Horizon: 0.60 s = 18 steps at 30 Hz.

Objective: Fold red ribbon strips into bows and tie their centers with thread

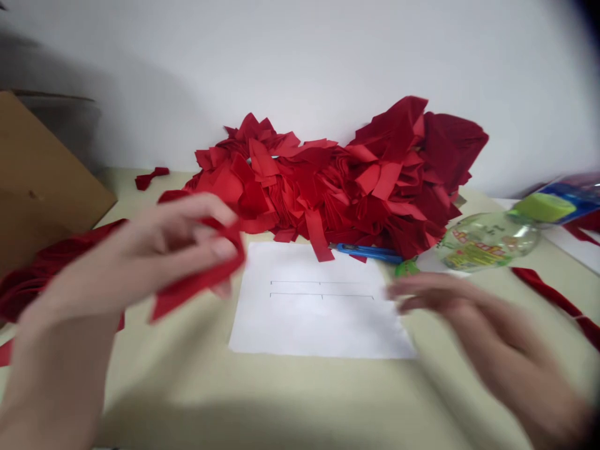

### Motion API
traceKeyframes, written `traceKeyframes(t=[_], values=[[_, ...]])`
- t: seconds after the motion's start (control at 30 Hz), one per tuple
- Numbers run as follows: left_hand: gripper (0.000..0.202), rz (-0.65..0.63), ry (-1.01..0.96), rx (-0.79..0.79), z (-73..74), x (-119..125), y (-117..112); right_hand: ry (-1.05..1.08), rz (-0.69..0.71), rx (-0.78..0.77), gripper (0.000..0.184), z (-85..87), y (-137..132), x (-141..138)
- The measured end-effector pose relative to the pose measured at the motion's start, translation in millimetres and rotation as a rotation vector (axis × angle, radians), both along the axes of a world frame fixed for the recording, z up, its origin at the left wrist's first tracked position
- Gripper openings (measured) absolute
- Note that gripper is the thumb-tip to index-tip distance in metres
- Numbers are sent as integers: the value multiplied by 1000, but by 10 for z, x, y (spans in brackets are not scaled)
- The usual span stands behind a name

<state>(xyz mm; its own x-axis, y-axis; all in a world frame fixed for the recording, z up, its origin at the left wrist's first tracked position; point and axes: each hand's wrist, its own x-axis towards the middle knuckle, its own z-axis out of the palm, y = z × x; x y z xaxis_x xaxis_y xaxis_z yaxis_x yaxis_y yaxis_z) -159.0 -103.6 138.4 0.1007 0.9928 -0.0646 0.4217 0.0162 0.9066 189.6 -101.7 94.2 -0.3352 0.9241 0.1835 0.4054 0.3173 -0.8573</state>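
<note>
My left hand is raised over the left side of the table, closed round a folded red velvet strip. One end of the strip hangs below the fingers. Over the right edge of a white paper sheet is my right hand, blurred, its fingers stretched leftward and nothing visible in them. Two thin ruled lines with short tick marks run across the paper. Behind it rises a large heap of red velvet strips. A blue utility knife lies between heap and paper.
A clear plastic bottle with a green cap lies at right, near a red ribbon. At left are a brown cardboard box and more red fabric. A small red bow lies near the white wall.
</note>
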Motion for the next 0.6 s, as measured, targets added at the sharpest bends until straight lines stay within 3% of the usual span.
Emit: traceKeyframes(t=[0.07,0.1,0.17,0.23,0.33,0.4,0.5,0.6], values=[[12,-476,-119,-166,65,375,-36,167,323,-347,52,-41,85,-315],[12,-604,-174,-241,77,514,-47,279,395,-471,63,-65,118,-450],[14,-716,-229,-380,74,664,-52,509,439,-620,67,-107,168,-625],[17,-735,-291,-418,52,655,-31,571,508,-610,61,-129,194,-665],[15,-681,-379,-363,13,475,33,389,686,-449,38,-139,185,-586],[10,-632,-398,-349,-8,331,82,311,766,-399,33,-150,152,-510],[7,-586,-201,-259,-33,134,151,287,745,-552,36,-183,115,-357],[14,-505,120,-292,-86,-58,210,75,583,-702,27,-206,160,-113]])
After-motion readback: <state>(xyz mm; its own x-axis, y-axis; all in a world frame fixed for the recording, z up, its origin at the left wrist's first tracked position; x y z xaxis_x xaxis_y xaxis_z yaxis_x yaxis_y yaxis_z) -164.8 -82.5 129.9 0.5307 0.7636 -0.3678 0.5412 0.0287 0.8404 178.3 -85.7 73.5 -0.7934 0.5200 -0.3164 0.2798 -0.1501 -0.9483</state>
